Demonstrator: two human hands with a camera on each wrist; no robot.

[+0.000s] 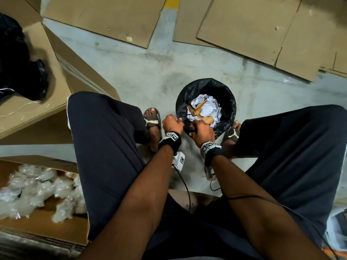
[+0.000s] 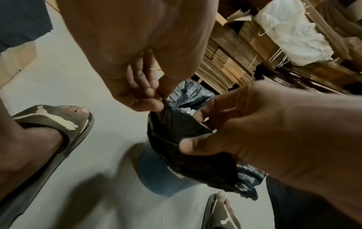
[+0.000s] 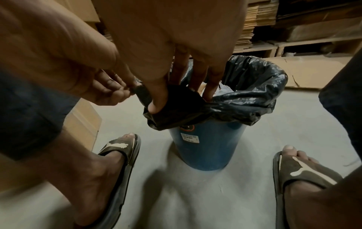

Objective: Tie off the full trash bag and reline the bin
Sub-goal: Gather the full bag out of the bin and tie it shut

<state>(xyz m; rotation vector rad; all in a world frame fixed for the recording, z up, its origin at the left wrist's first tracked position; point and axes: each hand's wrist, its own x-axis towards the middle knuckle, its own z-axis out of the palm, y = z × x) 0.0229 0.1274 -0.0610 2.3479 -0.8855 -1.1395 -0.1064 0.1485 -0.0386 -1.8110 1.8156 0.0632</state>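
Note:
A small blue bin stands on the floor between my feet, lined with a black trash bag whose rim is folded over the top. Crumpled white and brown paper fills it. Both hands are at the near edge of the rim. My left hand pinches a fold of the bag's edge between thumb and fingers. My right hand grips the rim beside it, thumb outside and fingers reaching inside the bag.
My sandalled feet flank the bin. Flattened cardboard sheets lie on the floor beyond. A cardboard box with black plastic on it stands left. A box of clear packets sits lower left. Shelves of stacked cardboard stand behind.

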